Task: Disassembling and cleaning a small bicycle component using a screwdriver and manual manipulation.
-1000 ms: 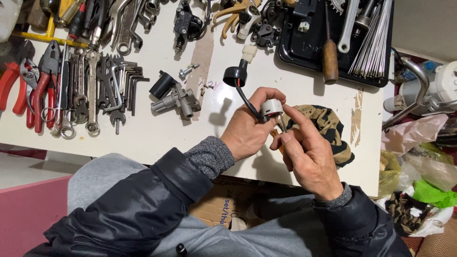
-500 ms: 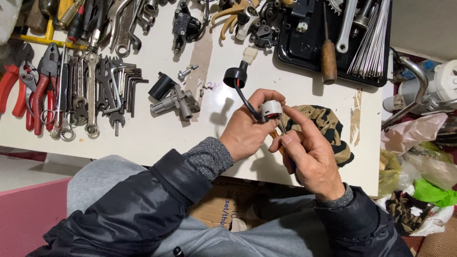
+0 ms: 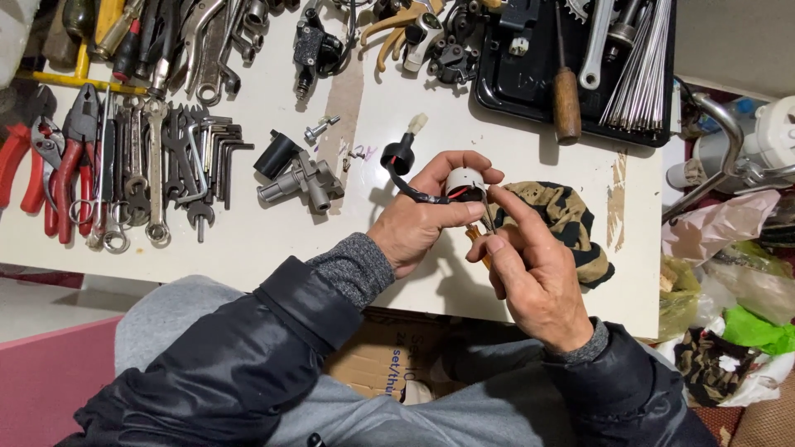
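1. Left hand [image 3: 418,223]: reaches in from the lower left, forearm in a grey knit cuff under a dark jacket sleeve. Fingers curl closed around a small grey cylindrical part [image 3: 465,184], thumb along its lower side, index arched over the top. The part is held above the white table [image 3: 273,232], just in front of the person's chest.
2. Black cable [image 3: 407,189]: runs from the cylindrical part, bends left past the left hand's knuckles, passes through a black rubber cap [image 3: 398,157] and ends in a small white connector [image 3: 416,123].
3. Right hand [image 3: 530,277]: comes in from the lower right, wrist bent inward. Fingers closed on a screwdriver [image 3: 480,232] with an orange handle; index extended along the shaft, its tip at the cylindrical part. The screwdriver's tip is hidden between the two hands.
4. Patterned cloth [image 3: 571,228]: tan and black, crumpled on the table just beyond the right hand.
5. Grey metal fitting [image 3: 302,180]: with a black cylinder at one end, lying on the table left of the hands, apart from them.
6. Wrenches and hex keys [image 3: 186,161]: laid in a row at the far left, beside red-handled pliers [image 3: 70,165].
7. Black tray [image 3: 530,87]: at the far edge, holding a wooden-handled tool [image 3: 566,103] and a bundle of spokes [image 3: 642,74].
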